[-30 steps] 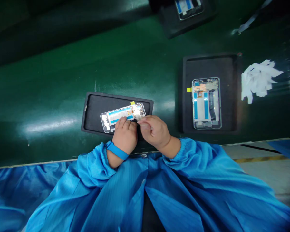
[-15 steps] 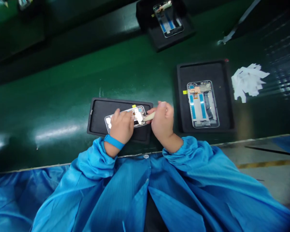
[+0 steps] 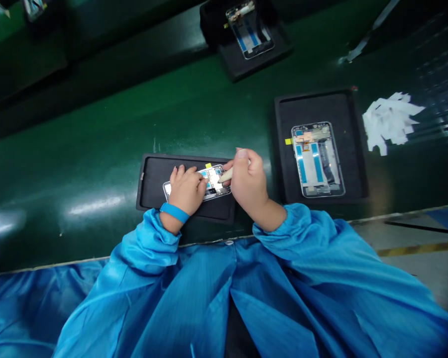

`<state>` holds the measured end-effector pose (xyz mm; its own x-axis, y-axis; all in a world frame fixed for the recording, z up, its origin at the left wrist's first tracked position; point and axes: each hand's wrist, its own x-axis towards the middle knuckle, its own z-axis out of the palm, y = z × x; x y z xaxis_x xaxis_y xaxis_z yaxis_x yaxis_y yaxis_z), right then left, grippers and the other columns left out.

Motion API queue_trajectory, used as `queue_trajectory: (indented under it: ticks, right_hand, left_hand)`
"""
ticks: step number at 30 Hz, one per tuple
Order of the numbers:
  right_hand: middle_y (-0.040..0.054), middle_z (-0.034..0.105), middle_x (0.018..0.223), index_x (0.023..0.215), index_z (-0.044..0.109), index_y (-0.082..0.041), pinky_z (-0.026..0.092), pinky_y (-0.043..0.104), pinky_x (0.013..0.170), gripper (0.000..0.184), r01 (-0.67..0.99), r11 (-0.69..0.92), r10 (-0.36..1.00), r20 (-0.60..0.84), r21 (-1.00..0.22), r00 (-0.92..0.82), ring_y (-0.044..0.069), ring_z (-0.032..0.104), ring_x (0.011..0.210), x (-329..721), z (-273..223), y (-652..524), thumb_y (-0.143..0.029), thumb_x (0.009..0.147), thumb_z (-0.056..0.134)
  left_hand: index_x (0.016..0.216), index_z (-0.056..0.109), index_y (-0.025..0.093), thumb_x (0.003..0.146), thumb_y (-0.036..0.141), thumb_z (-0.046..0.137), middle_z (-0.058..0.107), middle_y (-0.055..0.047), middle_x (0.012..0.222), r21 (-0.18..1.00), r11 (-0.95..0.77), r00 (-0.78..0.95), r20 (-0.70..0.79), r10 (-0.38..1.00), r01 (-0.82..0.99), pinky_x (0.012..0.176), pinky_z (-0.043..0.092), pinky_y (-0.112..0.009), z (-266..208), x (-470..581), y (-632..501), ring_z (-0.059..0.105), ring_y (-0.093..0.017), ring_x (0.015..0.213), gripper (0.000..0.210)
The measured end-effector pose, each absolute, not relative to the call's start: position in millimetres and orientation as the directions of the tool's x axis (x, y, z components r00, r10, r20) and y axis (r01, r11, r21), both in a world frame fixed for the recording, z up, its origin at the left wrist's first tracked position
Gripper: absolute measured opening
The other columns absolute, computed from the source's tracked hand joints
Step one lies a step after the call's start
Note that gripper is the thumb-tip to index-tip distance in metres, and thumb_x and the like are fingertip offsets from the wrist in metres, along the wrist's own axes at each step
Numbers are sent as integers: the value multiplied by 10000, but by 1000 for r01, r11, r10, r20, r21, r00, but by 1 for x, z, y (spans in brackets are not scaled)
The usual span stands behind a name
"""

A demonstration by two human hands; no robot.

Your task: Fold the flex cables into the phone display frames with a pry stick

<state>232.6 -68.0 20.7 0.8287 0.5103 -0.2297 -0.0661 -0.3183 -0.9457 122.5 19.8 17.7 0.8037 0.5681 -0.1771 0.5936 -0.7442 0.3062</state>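
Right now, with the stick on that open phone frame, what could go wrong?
1. The right hand presses a pale stick onto exposed parts of the phone frame; a slip could scratch them.
2. The left hand covers much of the frame, which lies loose and angled in its black tray; it might shift.
3. Loose white strips lie beside the neighbouring tray; one may stray in.

Green belt, glossy. Black tray near the front edge, holding an open phone frame lying crosswise. Left hand, blue wristband, pressed flat on the frame. Right hand gripping a pale stick, its tip on the frame's inner parts. Second tray to the right with another phone frame lying lengthwise. Third tray farther back, also loaded. White paper scraps heaped beside the second tray.
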Motion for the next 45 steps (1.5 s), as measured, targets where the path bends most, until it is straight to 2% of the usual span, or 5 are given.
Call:
queue_trajectory:
  ticks: [17, 29, 33, 39, 45]
  right_hand:
    - [29, 646, 757, 994, 494, -192, 508, 318, 693, 301, 464, -221, 602, 254, -858, 757, 151, 624, 744, 225, 1, -63, -420, 888, 328]
    - [76, 653, 702, 771, 588, -173, 487, 318, 673, 450, 805, -172, 898, 247, -567, 365, 192, 616, 678, 224, 20, -47, -398, 895, 219]
    - [63, 640, 696, 753, 560, -189, 482, 305, 676, 411, 731, -216, 866, 218, -647, 450, 184, 613, 688, 228, 16, -45, -430, 878, 251]
    - [-38, 585, 629, 907, 468, -211, 459, 247, 535, 334, 224, -305, 514, 38, -926, 857, 97, 549, 484, 229, 7, -50, -463, 893, 250]
    - [-20, 591, 665, 957, 459, -209, 482, 278, 608, 318, 175, -241, 491, 35, -955, 870, 121, 594, 596, 224, 7, -45, -478, 868, 313]
  left_hand:
    - [996, 640, 180, 871, 278, 398, 614, -94, 1096, 211, -851, 870, 9, 493, 480, 993, 309, -508, 8, 118, 9, 526, -277, 1062, 290]
    - [1051, 613, 147, 834, 274, 442, 601, -102, 1123, 283, -827, 872, -90, 482, 486, 1034, 252, -514, 7, 117, 11, 475, -296, 1130, 304]
    - [1011, 634, 176, 843, 262, 427, 609, -72, 1122, 340, -771, 841, -161, 516, 538, 1040, 249, -501, 12, 119, 16, 465, -280, 1143, 281]
    - [843, 663, 190, 785, 216, 522, 643, -33, 1018, 409, -692, 800, -218, 559, 595, 1001, 335, -365, 15, 123, 33, 526, -210, 1045, 154]
    - [726, 650, 208, 736, 295, 584, 638, -38, 849, 330, -631, 711, -273, 648, 702, 869, 408, -352, 17, 134, 32, 534, -223, 952, 110]
